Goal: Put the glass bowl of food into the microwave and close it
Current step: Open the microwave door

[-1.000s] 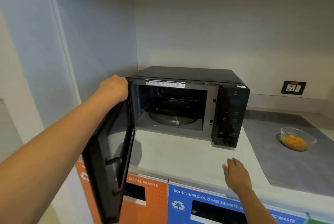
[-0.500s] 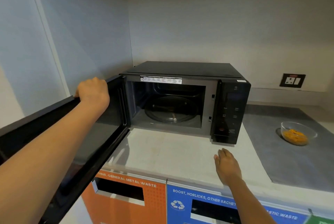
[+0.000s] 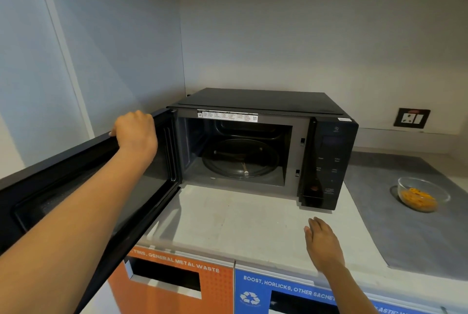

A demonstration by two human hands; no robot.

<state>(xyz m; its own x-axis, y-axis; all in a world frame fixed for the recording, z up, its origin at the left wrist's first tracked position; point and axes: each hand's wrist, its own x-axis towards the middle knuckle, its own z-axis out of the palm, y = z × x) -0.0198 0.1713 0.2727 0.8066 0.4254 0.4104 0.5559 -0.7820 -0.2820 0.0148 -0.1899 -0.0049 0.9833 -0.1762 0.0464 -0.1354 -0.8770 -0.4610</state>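
My left hand [image 3: 135, 134] is curled over the top edge of the microwave door [image 3: 83, 187], which stands swung wide open to the left of the black microwave [image 3: 266, 146], so I see the glass turntable [image 3: 240, 158] inside with nothing on it. My right hand [image 3: 323, 244] hovers flat and empty, fingers extended, over the near part of the pale counter [image 3: 228, 217]. The glass bowl of food [image 3: 420, 194] sits well to the right on the grey mat [image 3: 405, 225], apart from both hands.
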